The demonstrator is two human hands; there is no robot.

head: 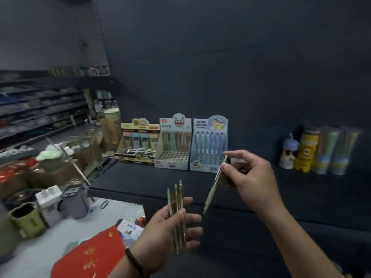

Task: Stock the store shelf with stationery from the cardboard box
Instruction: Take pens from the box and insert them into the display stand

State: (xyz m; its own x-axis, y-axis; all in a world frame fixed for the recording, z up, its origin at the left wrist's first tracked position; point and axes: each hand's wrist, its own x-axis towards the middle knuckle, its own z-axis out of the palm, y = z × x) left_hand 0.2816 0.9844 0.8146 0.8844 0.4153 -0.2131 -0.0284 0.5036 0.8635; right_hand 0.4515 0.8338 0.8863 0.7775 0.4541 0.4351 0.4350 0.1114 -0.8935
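Observation:
My left hand [170,227] grips a small bunch of pens [177,199], green and brown, standing upright between thumb and fingers. My right hand [251,177] pinches a single light green pen [213,186], tilted with its tip pointing down and left. Both hands hover before a dark shelf [281,197]. On the shelf stand three pen display boxes: a yellow one [138,145], a white one with a toothy face [173,143], half filled with pens, and a blue cartoon one [208,145] just beyond my right hand. The cardboard box is not in sight.
Cylindrical tubs of stationery [321,151] stand on the shelf at the right. To the left, a white table [50,243] carries mugs, small boxes, a red bag [94,255] and wrapped packs. Further shelves with goods run along the far left.

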